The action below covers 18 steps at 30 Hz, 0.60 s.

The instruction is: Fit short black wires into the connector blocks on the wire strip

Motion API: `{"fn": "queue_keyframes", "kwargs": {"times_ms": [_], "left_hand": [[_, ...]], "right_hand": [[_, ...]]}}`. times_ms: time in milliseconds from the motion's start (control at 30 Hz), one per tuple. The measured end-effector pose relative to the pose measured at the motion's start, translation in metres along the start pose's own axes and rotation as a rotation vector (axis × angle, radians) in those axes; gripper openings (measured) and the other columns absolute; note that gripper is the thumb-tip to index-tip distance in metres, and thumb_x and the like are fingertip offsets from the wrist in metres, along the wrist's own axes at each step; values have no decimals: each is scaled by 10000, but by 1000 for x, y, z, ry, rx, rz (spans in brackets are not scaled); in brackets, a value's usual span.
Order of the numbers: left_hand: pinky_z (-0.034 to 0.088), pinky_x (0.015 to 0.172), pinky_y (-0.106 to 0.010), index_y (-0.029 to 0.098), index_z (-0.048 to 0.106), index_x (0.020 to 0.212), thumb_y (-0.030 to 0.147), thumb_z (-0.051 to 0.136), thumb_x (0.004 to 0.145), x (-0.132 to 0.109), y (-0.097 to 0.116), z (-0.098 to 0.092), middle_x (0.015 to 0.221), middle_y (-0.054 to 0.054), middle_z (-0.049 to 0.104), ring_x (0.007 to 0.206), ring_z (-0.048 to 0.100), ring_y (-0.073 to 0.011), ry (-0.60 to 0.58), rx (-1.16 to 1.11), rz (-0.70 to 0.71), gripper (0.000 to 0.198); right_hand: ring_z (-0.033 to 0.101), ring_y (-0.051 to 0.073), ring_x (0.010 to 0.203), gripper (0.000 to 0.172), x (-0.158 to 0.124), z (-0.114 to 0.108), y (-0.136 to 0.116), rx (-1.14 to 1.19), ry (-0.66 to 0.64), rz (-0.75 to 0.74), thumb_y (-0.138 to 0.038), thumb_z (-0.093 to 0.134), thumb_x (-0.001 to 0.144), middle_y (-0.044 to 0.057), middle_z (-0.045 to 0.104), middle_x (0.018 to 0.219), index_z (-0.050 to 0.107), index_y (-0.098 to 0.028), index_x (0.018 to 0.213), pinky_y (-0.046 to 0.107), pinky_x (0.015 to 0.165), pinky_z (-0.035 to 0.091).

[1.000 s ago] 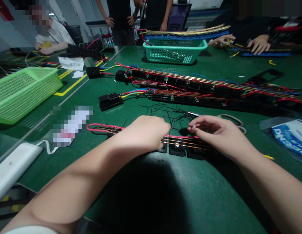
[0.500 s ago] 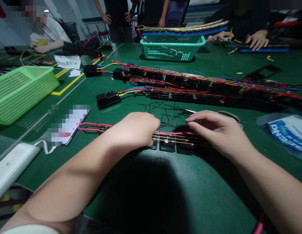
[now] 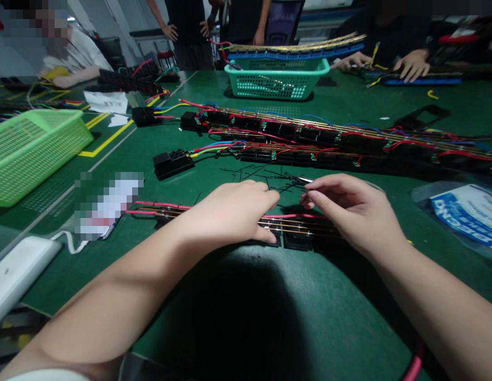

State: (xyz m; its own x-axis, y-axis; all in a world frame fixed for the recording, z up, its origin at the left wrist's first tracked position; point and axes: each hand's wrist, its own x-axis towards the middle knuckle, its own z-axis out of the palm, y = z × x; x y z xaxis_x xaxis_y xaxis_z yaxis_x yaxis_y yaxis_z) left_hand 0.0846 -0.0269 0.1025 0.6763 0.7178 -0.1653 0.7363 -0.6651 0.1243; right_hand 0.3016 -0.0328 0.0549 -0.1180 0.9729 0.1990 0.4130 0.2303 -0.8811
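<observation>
A strip of black sockets with brass rails and a pink wire [image 3: 297, 226] lies across the green table in front of me. My left hand [image 3: 233, 209] rests curled on top of the strip, fingers pressed down on it. My right hand [image 3: 349, 211] hovers just right of it, thumb and fingertips pinched together over the strip; what they pinch is too small to name. A scatter of thin black cable ties [image 3: 265, 177] lies just beyond both hands.
Two long finished socket strips with red and blue wires [image 3: 333, 143] lie further back. A light green basket [image 3: 31, 151] sits left, a teal basket [image 3: 277, 79] at the back. A white power strip [image 3: 15, 270], a blurred card and a plastic bag [image 3: 464, 211] flank me. Other people work at the far edges.
The strip has shifted slightly to the right with my left hand. My right hand has curled from flat fingers into a pinch and drawn closer to the left hand.
</observation>
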Motion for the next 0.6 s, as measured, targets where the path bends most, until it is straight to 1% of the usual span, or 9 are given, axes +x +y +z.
{"fn": "queue_keyframes", "kwargs": {"times_ms": [33, 100, 167, 233, 300, 367, 467, 600], "left_hand": [[463, 803, -302, 192, 598, 1104, 521, 684, 775, 3, 2, 4, 1106, -73, 632, 1034, 589, -242, 38, -11, 24, 473], [457, 857, -315, 180, 592, 1139, 515, 697, 770, 10, 4, 14, 1129, -75, 626, 1073, 574, -246, 64, -33, 60, 509], [457, 860, -323, 169, 607, 1114, 484, 694, 783, 16, 3, 22, 1101, -74, 635, 1063, 578, -247, 45, -47, 84, 465], [458, 842, -316, 167, 624, 1078, 453, 687, 797, 20, 1, 27, 1065, -68, 643, 1029, 591, -235, 25, -77, 103, 406], [455, 824, -306, 174, 635, 1067, 438, 682, 802, 21, -1, 29, 1041, -61, 647, 1004, 598, -223, 21, -109, 120, 377], [451, 798, -302, 187, 645, 1059, 436, 677, 801, 22, -3, 28, 1020, -54, 647, 988, 601, -221, 27, -122, 128, 360], [440, 752, -299, 202, 660, 1033, 438, 674, 794, 21, -3, 26, 984, -46, 647, 961, 604, -223, 34, -116, 124, 336], [425, 730, -288, 222, 673, 1043, 442, 683, 779, 21, -1, 25, 972, -34, 654, 943, 607, -212, 54, -126, 107, 344]], "right_hand": [[672, 206, 760, 204, 1, 0, 1, 12, 1, 6, -424, 683, 811, 44, 704, 855, 655, -255, 921, 374, 759, 562], [673, 196, 763, 199, 4, -2, 4, 42, 2, 20, -416, 683, 810, 35, 697, 843, 645, -252, 915, 353, 763, 557], [665, 181, 747, 196, 8, -4, 7, 67, -26, 41, -405, 682, 807, 26, 686, 815, 637, -242, 907, 327, 744, 549], [642, 162, 709, 199, 11, -6, 12, 76, -91, 69, -396, 683, 801, 16, 667, 770, 633, -226, 891, 296, 694, 532], [607, 142, 657, 204, 13, -7, 15, 86, -161, 106, -391, 680, 798, 4, 641, 720, 627, -213, 882, 268, 637, 507], [579, 129, 621, 211, 13, -7, 17, 98, -201, 144, -394, 673, 800, -7, 621, 692, 616, -209, 884, 252, 598, 484], [582, 134, 628, 230, 14, -6, 19, 111, -200, 179, -416, 665, 802, -10, 618, 698, 595, -216, 892, 246, 573, 469], [547, 130, 589, 239, 13, -6, 21, 84, -189, 168, -427, 655, 807, -23, 585, 659, 583, -218, 898, 247, 548, 450]]}}
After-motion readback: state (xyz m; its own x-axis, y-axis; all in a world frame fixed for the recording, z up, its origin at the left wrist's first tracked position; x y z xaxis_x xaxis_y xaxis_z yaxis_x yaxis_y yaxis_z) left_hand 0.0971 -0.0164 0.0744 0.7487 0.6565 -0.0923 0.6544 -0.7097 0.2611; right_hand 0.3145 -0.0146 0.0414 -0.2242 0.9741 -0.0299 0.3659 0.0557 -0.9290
